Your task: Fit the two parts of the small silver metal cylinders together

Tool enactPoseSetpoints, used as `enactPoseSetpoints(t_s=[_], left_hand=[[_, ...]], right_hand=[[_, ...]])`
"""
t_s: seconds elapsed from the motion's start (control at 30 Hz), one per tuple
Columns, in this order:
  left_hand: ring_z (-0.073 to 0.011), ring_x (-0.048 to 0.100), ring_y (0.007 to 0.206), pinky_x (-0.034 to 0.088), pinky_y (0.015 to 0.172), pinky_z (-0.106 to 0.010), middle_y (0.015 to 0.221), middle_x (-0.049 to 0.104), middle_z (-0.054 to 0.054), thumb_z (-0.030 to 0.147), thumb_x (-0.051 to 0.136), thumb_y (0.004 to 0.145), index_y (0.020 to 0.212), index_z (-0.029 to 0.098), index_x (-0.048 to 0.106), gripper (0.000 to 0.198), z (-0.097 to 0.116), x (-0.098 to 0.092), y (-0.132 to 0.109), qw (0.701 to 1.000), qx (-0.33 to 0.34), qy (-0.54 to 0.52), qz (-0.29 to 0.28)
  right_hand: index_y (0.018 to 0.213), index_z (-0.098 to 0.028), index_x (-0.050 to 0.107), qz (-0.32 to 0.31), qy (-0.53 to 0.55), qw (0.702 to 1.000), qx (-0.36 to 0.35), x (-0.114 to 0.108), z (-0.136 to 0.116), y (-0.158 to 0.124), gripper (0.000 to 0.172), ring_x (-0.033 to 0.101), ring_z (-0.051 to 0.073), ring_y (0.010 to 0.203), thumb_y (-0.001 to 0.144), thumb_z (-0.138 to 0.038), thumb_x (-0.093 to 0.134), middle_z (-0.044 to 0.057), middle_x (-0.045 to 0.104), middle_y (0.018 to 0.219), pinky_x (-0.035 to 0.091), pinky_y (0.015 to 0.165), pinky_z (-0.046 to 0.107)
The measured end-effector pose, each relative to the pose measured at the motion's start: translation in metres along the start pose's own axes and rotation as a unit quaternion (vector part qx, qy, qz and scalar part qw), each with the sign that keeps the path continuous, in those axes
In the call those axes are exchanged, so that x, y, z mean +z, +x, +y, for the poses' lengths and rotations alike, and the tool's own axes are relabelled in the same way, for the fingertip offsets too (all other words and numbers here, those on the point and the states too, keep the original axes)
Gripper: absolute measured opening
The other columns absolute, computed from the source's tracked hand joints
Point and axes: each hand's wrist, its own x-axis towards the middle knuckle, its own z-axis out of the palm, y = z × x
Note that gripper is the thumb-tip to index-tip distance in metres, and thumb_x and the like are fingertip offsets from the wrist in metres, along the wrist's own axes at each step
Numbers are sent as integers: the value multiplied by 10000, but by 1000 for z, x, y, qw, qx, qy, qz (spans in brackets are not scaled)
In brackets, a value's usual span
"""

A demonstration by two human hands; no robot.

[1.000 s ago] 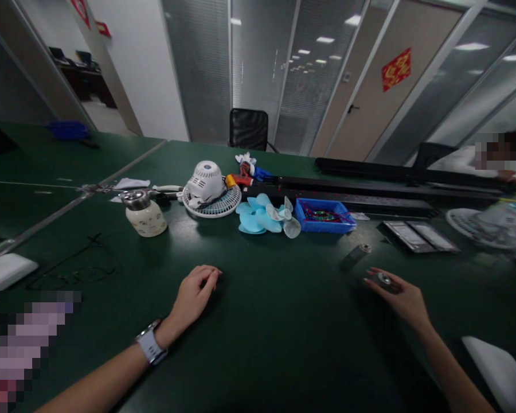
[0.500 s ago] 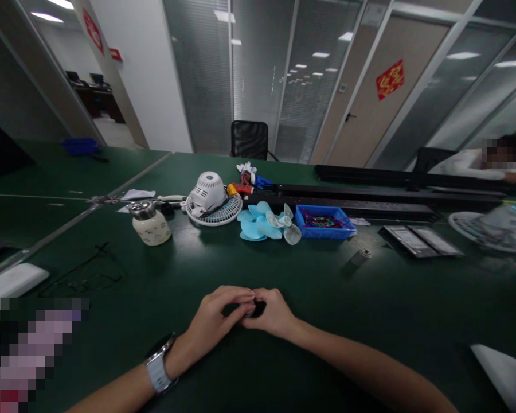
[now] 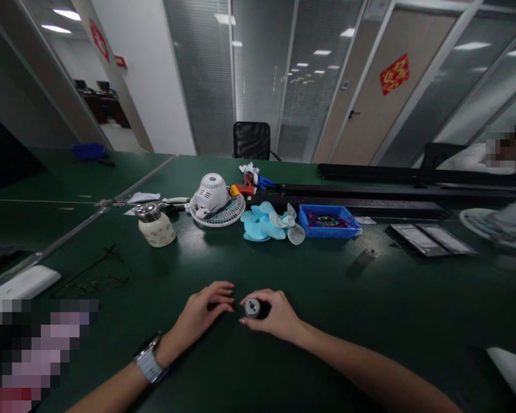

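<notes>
Thumb and fingers of my right hand (image 3: 275, 314) curl round a small metal cylinder (image 3: 252, 308), whose round silver top with dark holes faces up. My left hand (image 3: 204, 307) is just left of it, fingers bent and apart, holding nothing. A similar small cylinder (image 3: 371, 253) stands on the green table (image 3: 189, 264) to the right. Beyond my hands are light blue fan blades (image 3: 264, 221), a clear grey fan blade piece (image 3: 296, 232) and a blue tray (image 3: 330, 230) of coloured wires.
A white fan housing (image 3: 212, 198) on its grille and a cream jar (image 3: 157, 229) stand at the back left. Black rails (image 3: 370, 203) run along the back right. Glasses (image 3: 107, 281) lie left, a flat black tray (image 3: 432, 240) right. Another person (image 3: 468, 159) sits far right.
My left hand has come away from the cylinder and moved left, its fingers now apart. The cylinder's top now shows in my right hand. The view has shifted slightly.
</notes>
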Motion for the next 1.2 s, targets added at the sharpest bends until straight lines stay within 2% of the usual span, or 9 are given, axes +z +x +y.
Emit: enactPoseSetpoints(t_s=[0.2,0.37,0.47,0.63,0.73,0.8,0.87,1.07,1.2], left_hand=[[-205,672,1041,521,923,-387,1067,737,-47,432,473,929,1278,242,462,397,7,-7,1,996,-80,-21,32],[-222,693,937,519,867,-389,980,752,-79,492,396,945,1162,202,523,384,7,-8,6,985,-124,-51,112],[-222,690,917,516,853,-383,971,749,-85,505,399,939,1126,191,537,391,6,-7,5,982,-127,-61,127],[-206,685,890,519,832,-360,947,745,-72,518,403,933,1092,191,546,391,6,-5,5,978,-135,-69,140],[-204,682,905,514,837,-356,945,740,-67,518,407,931,1082,193,546,385,4,-5,6,979,-130,-68,140],[-205,683,899,514,833,-356,939,737,-67,518,408,930,1070,192,548,381,4,-5,6,979,-128,-65,142],[-204,684,882,514,824,-352,920,735,-65,515,411,928,1055,191,550,375,4,-6,6,979,-126,-61,145],[-207,684,868,510,804,-342,881,728,-57,504,410,929,1032,195,545,353,5,-6,5,981,-117,-55,142],[-214,682,877,500,818,-355,896,727,-58,505,415,928,1063,199,533,355,2,-6,5,982,-126,-44,131]], right_hand=[[1011,-214,718,133,-78,983,98,-91,44,-61,371,686,229,923,722,-445,727,49,731,1009,546,855,366],[1014,-168,709,329,-173,904,210,-205,104,-128,564,693,305,904,631,-581,731,104,739,965,544,853,446],[1082,-160,673,378,-235,873,199,-228,110,-143,677,677,321,953,634,-668,676,119,722,1015,520,885,463],[1250,-155,549,477,-456,751,-17,-175,62,-124,693,571,334,1126,697,-527,736,169,613,1198,415,984,502],[1081,-246,653,281,-407,861,-114,-116,24,-84,308,626,222,925,812,-393,676,68,668,976,462,857,385],[1140,-260,651,94,-319,937,-110,-76,8,-48,332,619,178,863,849,-420,640,42,669,926,459,781,318],[1195,-280,636,-17,-253,963,-92,-41,2,-12,431,602,141,771,824,-499,650,8,660,881,437,733,286],[1035,-357,729,-64,-248,963,-90,24,13,44,291,555,112,735,813,-526,648,-20,603,810,360,692,264],[995,-337,741,-28,-222,972,-78,1,14,24,230,547,101,701,834,-473,649,-22,607,806,381,688,260]])
